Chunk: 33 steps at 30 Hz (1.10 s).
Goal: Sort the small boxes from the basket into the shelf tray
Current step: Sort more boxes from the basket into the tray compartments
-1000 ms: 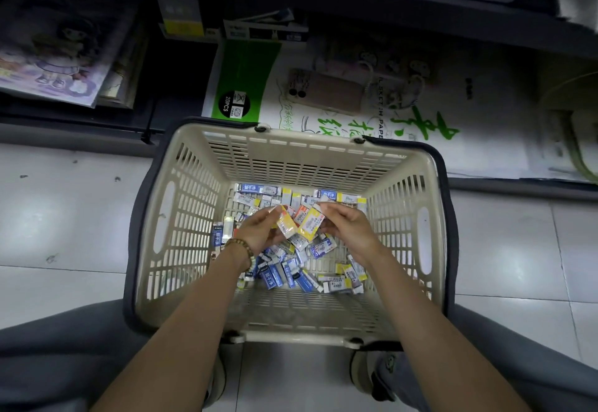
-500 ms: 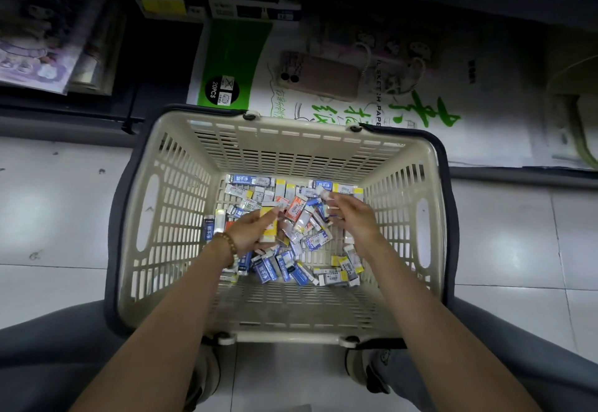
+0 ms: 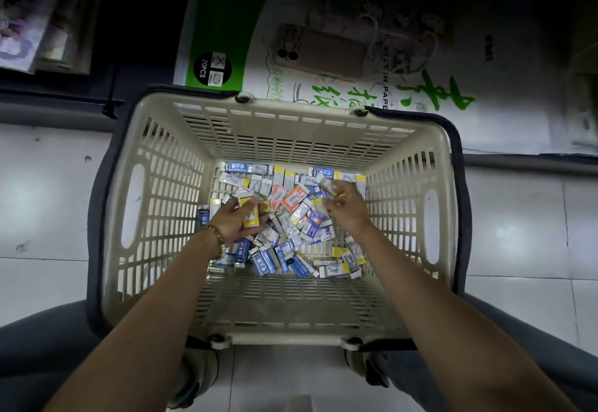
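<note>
A beige plastic basket [image 3: 161, 185] with dark handles stands on the floor between my knees. Its bottom holds a heap of several small boxes [image 3: 291, 217] in blue, white, yellow and orange. My left hand [image 3: 234, 222] is down in the heap and grips yellow-and-white boxes [image 3: 250, 214] between thumb and fingers. My right hand [image 3: 344, 204] reaches to the far right of the heap, its fingers pinching a small white box [image 3: 325, 182]. The shelf tray is not in sight.
Pale floor tiles [image 3: 48, 217] surround the basket. Behind it, a low dark shelf holds a green-and-white sketch paper pack [image 3: 226, 39] with a phone [image 3: 323, 50] lying on it. Booklets [image 3: 29, 33] lie at the far left. My shoes [image 3: 194, 379] stick out below the basket.
My hands have drawn apart. The left keeps the yellow boxes and has shifted left. The right has moved to the far right of the heap and taken a white box.
</note>
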{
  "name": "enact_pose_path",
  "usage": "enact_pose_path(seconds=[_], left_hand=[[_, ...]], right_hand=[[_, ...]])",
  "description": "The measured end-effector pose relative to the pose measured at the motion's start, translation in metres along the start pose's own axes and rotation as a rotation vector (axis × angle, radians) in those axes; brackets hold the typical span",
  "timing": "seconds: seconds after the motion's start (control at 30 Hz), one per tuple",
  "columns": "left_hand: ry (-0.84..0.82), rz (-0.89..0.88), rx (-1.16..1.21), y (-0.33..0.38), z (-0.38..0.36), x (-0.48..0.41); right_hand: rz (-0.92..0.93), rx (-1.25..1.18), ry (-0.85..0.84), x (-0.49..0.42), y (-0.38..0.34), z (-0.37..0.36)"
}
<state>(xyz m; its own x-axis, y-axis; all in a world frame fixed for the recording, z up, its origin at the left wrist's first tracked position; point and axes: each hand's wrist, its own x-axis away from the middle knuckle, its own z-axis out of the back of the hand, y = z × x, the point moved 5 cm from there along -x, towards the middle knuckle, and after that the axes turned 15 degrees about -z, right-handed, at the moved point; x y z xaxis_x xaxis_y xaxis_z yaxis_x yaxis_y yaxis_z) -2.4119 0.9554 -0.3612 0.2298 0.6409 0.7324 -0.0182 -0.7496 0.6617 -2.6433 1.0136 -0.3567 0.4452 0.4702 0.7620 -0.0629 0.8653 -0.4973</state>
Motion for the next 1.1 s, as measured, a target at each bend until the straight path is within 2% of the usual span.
enact_pose_path(seconds=[0.07, 0.1, 0.2, 0.27, 0.4, 0.6, 0.67, 0.73, 0.8, 0.87, 0.97, 1.0, 1.1], left_hand=[[0.054, 0.021, 0.03, -0.002, 0.005, -0.001], [0.07, 0.024, 0.038, -0.002, 0.006, 0.0], [0.087, -0.042, -0.077, -0.001, 0.009, -0.001], [0.12, -0.063, -0.15, -0.003, 0.013, -0.004], [0.097, -0.02, -0.211, -0.009, 0.015, -0.006], [0.098, -0.137, -0.411, -0.006, 0.013, -0.007], [0.091, -0.206, -0.544, -0.001, 0.01, -0.006], [0.098, -0.329, -0.639, 0.008, 0.003, -0.005], [0.135, -0.449, -0.587, 0.022, -0.006, 0.0], [0.129, -0.506, -0.479, 0.032, -0.015, 0.003], [0.011, -0.43, -0.424, 0.032, -0.025, 0.007], [0.0, -0.395, -0.341, 0.028, -0.025, 0.006], [0.144, -0.334, -0.073, 0.025, -0.01, 0.003]], right_hand=[[-0.014, 0.057, 0.156, -0.006, 0.0, 0.008], [-0.02, 0.101, 0.148, -0.009, 0.002, 0.008], [-0.014, 0.203, -0.013, -0.013, 0.005, -0.005], [-0.039, 0.204, -0.036, -0.013, 0.006, -0.013], [-0.062, 0.059, 0.079, -0.012, 0.003, -0.017], [-0.122, -0.199, 0.045, -0.007, -0.005, -0.017], [-0.063, -0.191, -0.033, 0.003, -0.013, -0.021], [-0.029, -0.159, -0.204, 0.016, -0.017, -0.034], [-0.021, -0.13, -0.309, 0.028, -0.017, -0.048], [-0.023, -0.142, -0.343, 0.036, -0.018, -0.058], [-0.007, -0.092, -0.405, 0.041, -0.024, -0.068], [0.013, -0.083, -0.407, 0.04, -0.026, -0.068], [0.079, -0.033, -0.213, 0.023, -0.036, -0.055]])
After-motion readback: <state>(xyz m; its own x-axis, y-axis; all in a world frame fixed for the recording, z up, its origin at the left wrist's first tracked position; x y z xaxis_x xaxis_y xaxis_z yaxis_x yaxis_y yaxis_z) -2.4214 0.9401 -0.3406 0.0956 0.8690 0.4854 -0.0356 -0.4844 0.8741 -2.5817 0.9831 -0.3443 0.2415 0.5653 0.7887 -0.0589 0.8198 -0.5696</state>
